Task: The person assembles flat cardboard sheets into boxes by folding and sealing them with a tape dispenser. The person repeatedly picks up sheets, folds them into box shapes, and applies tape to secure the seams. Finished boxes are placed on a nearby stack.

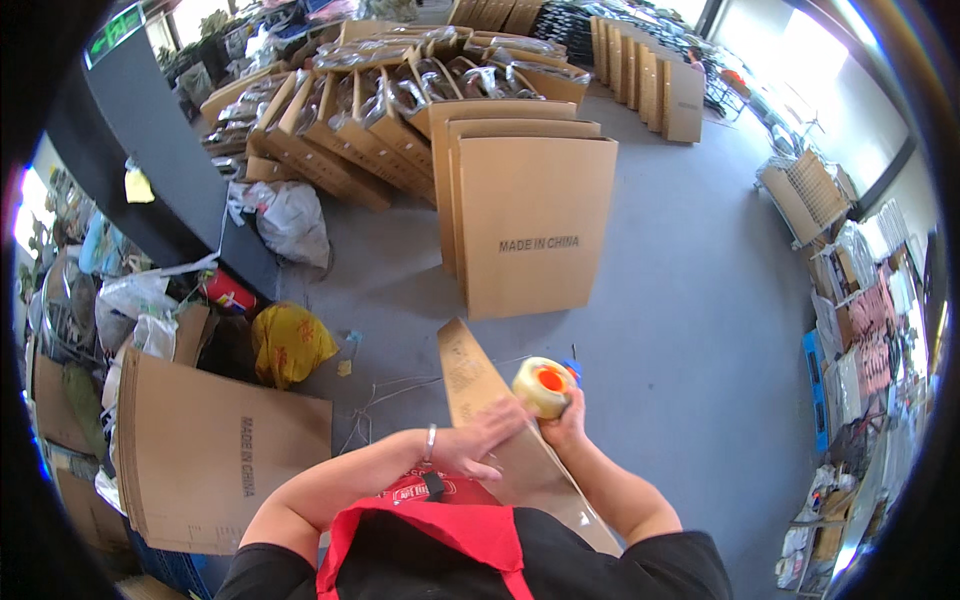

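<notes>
A narrow cardboard box (530,475) stands on edge in front of my body, running from the lower right up to the middle. My left hand (486,437) lies across its upper edge with the fingers stretched out, a bracelet on the wrist. In my right hand (566,425) is a tape dispenser (573,368) with blue parts, gripped at the box's right side. The dispenser carries a thick roll of clear tape (531,388) with an orange core, close to my left fingertips. My right palm and the dispenser's handle are mostly hidden.
Several tall cartons (535,215) stand upright ahead. Behind them are rows of open boxes (350,130) holding plastic-wrapped items. Flat cartons (225,450) are stacked at left, near a yellow bag (290,345) and loose strapping on the floor. A wire cart (805,195) stands at right.
</notes>
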Demonstrator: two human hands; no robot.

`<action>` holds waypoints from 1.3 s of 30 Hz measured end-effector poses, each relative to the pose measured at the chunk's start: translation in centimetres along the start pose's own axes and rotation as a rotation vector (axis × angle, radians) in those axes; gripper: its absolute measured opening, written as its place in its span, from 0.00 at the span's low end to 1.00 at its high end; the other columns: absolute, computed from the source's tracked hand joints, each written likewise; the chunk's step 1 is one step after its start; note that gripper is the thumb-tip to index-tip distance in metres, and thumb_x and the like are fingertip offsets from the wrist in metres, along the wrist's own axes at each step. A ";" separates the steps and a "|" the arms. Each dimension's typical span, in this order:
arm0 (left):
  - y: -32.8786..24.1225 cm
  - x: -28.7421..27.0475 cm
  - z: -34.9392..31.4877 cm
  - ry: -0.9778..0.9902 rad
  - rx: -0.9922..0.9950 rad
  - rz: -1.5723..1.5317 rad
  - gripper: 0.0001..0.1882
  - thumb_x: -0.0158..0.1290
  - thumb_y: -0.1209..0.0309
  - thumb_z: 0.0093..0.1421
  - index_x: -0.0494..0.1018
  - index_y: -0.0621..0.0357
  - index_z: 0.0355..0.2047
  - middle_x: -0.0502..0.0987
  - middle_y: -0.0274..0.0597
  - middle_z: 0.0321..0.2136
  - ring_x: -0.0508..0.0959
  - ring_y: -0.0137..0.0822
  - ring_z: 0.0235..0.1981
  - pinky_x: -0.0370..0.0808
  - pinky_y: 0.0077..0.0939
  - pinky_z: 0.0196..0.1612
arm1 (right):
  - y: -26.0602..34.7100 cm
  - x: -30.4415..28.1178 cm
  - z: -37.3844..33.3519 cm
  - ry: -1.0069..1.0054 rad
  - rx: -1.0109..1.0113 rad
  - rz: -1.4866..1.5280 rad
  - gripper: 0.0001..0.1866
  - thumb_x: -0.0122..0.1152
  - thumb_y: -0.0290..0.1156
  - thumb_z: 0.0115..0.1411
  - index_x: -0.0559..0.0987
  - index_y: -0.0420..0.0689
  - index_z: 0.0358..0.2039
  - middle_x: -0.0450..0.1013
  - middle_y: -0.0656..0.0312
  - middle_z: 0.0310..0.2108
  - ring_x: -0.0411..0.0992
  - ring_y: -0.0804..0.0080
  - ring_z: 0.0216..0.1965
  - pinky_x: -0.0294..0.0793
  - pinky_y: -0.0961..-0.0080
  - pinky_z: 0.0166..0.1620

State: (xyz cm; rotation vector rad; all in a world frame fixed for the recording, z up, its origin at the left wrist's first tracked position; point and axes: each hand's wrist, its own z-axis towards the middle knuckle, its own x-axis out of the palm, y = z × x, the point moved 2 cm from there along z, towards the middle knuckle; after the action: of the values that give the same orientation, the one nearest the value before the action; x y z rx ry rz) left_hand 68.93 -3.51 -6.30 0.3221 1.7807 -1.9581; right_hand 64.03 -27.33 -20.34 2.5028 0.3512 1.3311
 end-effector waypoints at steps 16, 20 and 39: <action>7.3 1.8 20.7 -0.185 -0.469 -1.456 0.54 0.69 0.67 0.59 0.44 0.37 0.76 0.69 0.43 0.64 0.74 0.40 0.62 0.80 0.49 0.56 | 13.9 0.4 -12.6 -0.321 -0.623 0.092 0.35 0.58 0.48 0.61 0.70 0.43 0.65 0.72 0.54 0.61 0.72 0.56 0.61 0.71 0.57 0.63; 9.4 -9.7 22.9 -0.082 -0.103 -1.412 0.61 0.67 0.73 0.59 0.34 0.42 0.79 0.62 0.40 0.69 0.65 0.38 0.69 0.69 0.39 0.68 | 15.3 8.6 -4.9 -0.166 -0.841 0.132 0.37 0.58 0.47 0.59 0.68 0.45 0.67 0.69 0.54 0.64 0.70 0.55 0.63 0.71 0.55 0.64; 31.8 -26.3 -7.6 -1.095 -0.839 -1.017 0.35 0.44 0.48 0.74 0.54 0.43 0.76 0.62 0.46 0.72 0.66 0.42 0.70 0.55 0.51 0.73 | 7.3 11.3 26.9 -0.188 -0.008 -0.249 0.26 0.62 0.43 0.64 0.73 0.49 0.61 0.77 0.60 0.54 0.78 0.62 0.53 0.84 0.60 0.51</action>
State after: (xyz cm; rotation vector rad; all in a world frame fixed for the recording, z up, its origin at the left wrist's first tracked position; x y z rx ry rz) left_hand 106.10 7.34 -22.55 -1.8142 1.7646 -1.0940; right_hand 93.22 -33.87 -23.39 2.4556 0.5896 0.9920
